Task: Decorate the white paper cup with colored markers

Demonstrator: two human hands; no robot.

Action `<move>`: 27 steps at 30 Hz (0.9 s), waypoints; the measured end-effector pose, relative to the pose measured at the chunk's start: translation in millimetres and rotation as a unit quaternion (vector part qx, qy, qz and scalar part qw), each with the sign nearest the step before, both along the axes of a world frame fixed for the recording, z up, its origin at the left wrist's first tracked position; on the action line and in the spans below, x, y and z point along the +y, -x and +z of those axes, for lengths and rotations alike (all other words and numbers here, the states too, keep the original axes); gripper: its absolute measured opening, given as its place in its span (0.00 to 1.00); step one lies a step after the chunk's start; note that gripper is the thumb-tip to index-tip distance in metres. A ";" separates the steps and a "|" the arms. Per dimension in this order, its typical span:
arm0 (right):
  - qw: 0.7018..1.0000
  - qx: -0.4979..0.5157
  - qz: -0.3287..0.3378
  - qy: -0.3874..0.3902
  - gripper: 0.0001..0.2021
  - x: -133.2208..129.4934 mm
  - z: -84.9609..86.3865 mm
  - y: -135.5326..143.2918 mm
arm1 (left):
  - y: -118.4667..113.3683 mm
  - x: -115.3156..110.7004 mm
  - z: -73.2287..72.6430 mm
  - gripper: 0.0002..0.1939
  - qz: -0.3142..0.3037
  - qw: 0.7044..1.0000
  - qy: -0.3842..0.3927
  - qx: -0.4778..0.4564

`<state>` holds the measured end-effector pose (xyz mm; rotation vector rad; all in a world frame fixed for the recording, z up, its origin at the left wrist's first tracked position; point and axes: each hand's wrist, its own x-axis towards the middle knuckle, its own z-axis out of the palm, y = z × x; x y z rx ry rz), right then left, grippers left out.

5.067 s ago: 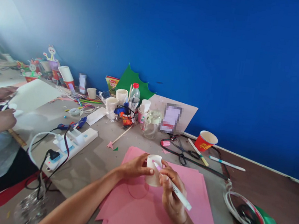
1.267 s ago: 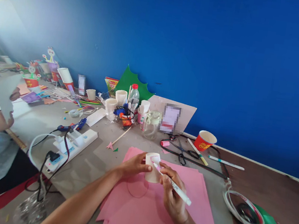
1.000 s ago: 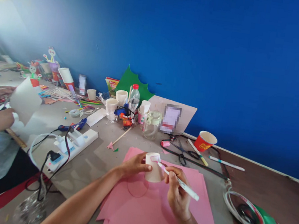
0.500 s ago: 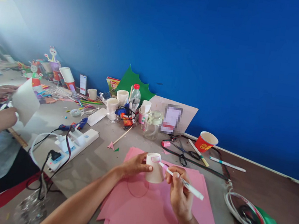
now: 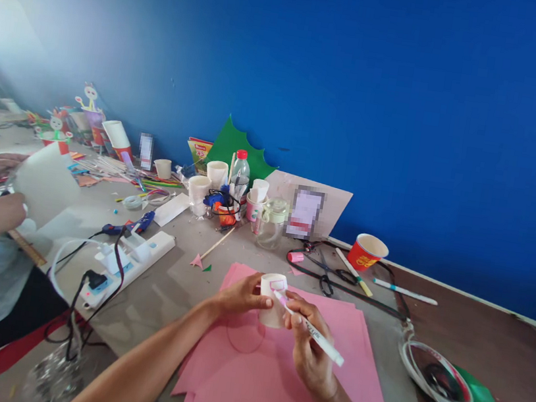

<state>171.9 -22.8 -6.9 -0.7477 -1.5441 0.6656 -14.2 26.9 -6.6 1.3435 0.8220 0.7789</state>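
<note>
pink sheets (image 5: 263,380) lie on the grey desk (image 5: 175,294); above them the left grip (image 5: 240,297) is curled round the white cup (image 5: 270,314), the right grip (image 5: 311,350) pinched closed on a white marker (image 5: 323,344), its tip at the cup. from the cup, a power strip (image 5: 153,255) sits at nine, scissors (image 5: 325,281) and a red cup (image 5: 363,255) at two, a glass jar (image 5: 271,229) at twelve, before the blue wall (image 5: 385,111)
</note>
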 end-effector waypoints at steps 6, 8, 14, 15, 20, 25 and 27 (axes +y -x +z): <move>1.000 0.009 -0.006 -0.003 0.09 -0.1 6.5 2.9 | 0.1 -1.0 0.9 0.43 0.003 1.000 0.009 -0.002; 1.000 0.011 -0.010 0.001 0.09 -0.2 7.0 2.8 | 0.1 -1.3 2.0 0.43 0.002 1.000 0.009 0.002; 0.998 0.027 -0.038 0.046 0.10 0.7 0.7 1.4 | -0.2 -0.9 0.4 0.43 0.003 1.000 0.019 -0.012; 0.997 0.036 -0.039 0.055 0.10 1.2 0.1 1.7 | -0.1 -0.8 -0.2 0.42 0.005 1.000 0.020 -0.015; 0.991 0.092 -0.050 0.085 0.12 3.8 4.1 4.7 | 0.6 -1.0 -0.1 0.40 -0.002 1.000 0.012 -0.026; 0.988 0.118 -0.041 0.091 0.12 1.6 5.4 4.1 | -0.1 -1.4 1.6 0.40 -0.006 1.000 0.008 -0.027; 0.990 0.104 -0.030 0.091 0.11 0.4 2.5 2.6 | -0.5 -1.3 2.0 0.40 -0.007 1.000 0.011 -0.022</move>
